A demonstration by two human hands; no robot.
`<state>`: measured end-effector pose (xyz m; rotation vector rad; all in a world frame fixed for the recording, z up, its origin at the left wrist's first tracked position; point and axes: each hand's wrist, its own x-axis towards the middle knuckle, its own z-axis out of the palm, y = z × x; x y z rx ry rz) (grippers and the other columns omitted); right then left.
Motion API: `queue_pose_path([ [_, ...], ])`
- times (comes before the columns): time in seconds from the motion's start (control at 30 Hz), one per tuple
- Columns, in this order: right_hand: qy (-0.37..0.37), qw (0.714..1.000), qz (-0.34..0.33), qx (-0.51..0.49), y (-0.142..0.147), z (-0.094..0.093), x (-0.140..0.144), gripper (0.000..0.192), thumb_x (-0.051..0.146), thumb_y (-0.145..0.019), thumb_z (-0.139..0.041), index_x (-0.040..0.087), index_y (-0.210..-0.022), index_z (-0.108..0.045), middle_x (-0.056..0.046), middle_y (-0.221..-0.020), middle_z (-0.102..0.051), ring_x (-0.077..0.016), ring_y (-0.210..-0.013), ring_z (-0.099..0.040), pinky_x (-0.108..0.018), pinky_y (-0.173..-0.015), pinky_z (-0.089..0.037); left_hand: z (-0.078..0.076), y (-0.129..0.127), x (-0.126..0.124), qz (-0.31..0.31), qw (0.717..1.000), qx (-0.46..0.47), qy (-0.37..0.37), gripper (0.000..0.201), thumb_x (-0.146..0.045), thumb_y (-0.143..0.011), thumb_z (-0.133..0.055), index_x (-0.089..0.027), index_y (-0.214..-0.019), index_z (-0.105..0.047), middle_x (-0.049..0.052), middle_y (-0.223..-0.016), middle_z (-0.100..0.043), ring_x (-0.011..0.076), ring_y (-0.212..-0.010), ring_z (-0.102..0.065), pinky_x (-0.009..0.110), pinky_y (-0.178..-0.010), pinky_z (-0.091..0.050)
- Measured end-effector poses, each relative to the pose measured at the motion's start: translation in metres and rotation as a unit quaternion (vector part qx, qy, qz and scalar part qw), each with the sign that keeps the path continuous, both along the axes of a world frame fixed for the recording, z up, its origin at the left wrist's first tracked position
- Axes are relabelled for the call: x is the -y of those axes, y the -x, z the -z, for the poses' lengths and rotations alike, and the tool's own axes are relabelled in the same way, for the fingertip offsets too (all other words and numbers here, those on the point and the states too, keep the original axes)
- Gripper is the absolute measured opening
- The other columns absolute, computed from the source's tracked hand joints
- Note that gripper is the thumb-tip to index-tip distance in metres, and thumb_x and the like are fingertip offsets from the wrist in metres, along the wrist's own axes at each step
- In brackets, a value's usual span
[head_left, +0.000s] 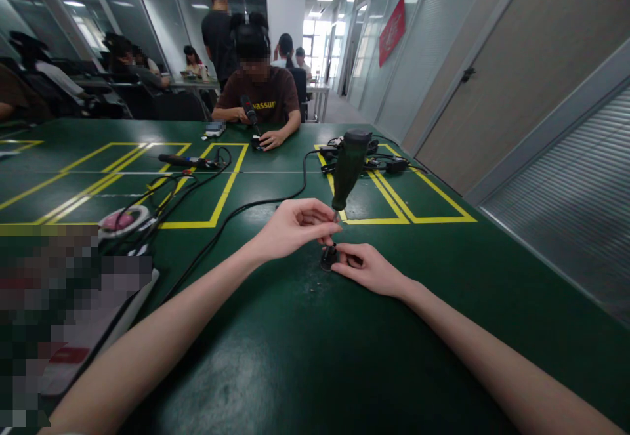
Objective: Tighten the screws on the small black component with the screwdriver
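Note:
A screwdriver with a thick dark green handle stands nearly upright, its handle leaning a little to the right. The fingers of my left hand are pinched round its thin shaft, just below the handle. Under the tip sits a small round black part on the green table. My right hand grips this part from the right between thumb and fingers. The exact meeting of tip and part is partly hidden by my fingers. Small crumbs lie on the table just in front of the part.
Across the green table, a person holds a power tool over a small black part. Black cables and adapters lie beyond my hands. At left are a soldering-iron-like tool, a tape roll and a blurred tray.

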<state>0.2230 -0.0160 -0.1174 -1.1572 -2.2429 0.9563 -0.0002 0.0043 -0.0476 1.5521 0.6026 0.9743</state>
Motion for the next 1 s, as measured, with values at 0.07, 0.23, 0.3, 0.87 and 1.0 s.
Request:
queue_pose_path([
  [0.07, 0.001, 1.0, 0.001, 0.0, -0.0002, -0.0001, -0.0001, 0.034, 0.049, -0.096, -0.061, 0.016, -0.098, -0.07, 0.003, -0.067, -0.053, -0.0113, -0.058, -0.04, -0.027, -0.057, -0.03, -0.0006, -0.0005, 0.0008, 0.001, 1.0, 0.004, 0.004, 0.031, -0.03, -0.076, -0.086, -0.014, -0.084, -0.061, 0.002, -0.07, -0.073, 0.0119, -0.059, -0.07, 0.022, -0.06, -0.058],
  [0.23, 0.005, 1.0, 0.001, 0.0, -0.0004, -0.0015, 0.0008, 0.033, 0.047, -0.096, -0.06, 0.016, -0.098, -0.069, 0.004, -0.066, -0.051, -0.0111, -0.057, -0.039, -0.027, -0.057, -0.029, -0.0026, -0.0003, 0.0016, -0.003, 1.0, 0.003, 0.007, 0.036, -0.033, -0.076, -0.088, -0.015, -0.086, -0.058, 0.002, -0.07, -0.073, 0.0124, -0.056, -0.069, 0.022, -0.056, -0.057],
  [0.3, 0.006, 1.0, 0.001, 0.0, -0.0003, -0.0019, 0.0013, 0.033, 0.047, -0.096, -0.06, 0.016, -0.097, -0.069, 0.004, -0.067, -0.052, -0.011, -0.057, -0.039, -0.027, -0.057, -0.029, -0.0035, 0.0006, 0.0017, 0.001, 1.0, 0.002, 0.006, 0.032, -0.033, -0.078, -0.085, -0.013, -0.089, -0.062, 0.005, -0.077, -0.076, 0.0122, -0.058, -0.07, 0.023, -0.059, -0.058],
  [0.87, 0.001, 1.0, 0.001, 0.002, -0.0007, 0.0006, 0.0, 0.037, 0.052, -0.096, -0.06, 0.017, -0.096, -0.069, 0.004, -0.066, -0.052, -0.011, -0.057, -0.039, -0.027, -0.056, -0.029, 0.0001, 0.0006, 0.0, 0.009, 1.0, 0.002, -0.01, 0.03, -0.039, -0.084, -0.08, -0.011, -0.091, -0.07, 0.009, -0.087, -0.079, 0.0113, -0.062, -0.07, 0.023, -0.063, -0.06],
  [1.0, 0.0, 1.0, 0.001, 0.005, -0.0012, 0.0007, 0.0, 0.034, 0.049, -0.096, -0.06, 0.016, -0.097, -0.069, 0.004, -0.066, -0.053, -0.0111, -0.057, -0.04, -0.027, -0.057, -0.029, -0.0012, 0.0001, 0.0006, 0.004, 1.0, 0.0, -0.009, 0.028, -0.036, -0.081, -0.082, -0.012, -0.087, -0.068, 0.007, -0.084, -0.078, 0.0113, -0.062, -0.07, 0.023, -0.063, -0.059],
])
